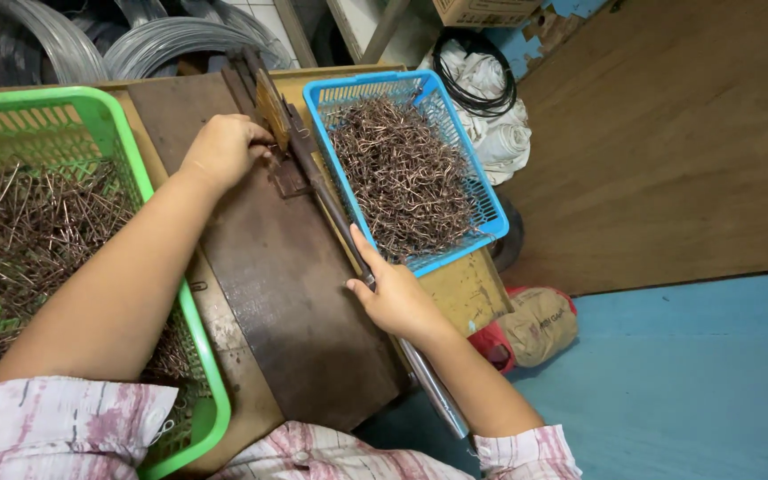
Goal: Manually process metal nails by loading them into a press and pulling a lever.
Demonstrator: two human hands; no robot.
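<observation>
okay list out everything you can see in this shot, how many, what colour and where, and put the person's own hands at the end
green basket: one, green plastic, left, full of straight brown wire pieces
blue basket: one, blue plastic, upper middle, full of bent brown wire pieces
work board: one, dark brown, centre, between the baskets
lever tool: one, dark metal with a long handle, along the board's right edge
wire coils: several, silver-grey, top left
black cable: one loop, top middle, on white cloth
white cloth: one bundle, right of the blue basket
tan sack: one, beside the table on the blue floor
left hand: at the tool's head, fingers curled there
right hand: gripping the lever's handle
</observation>
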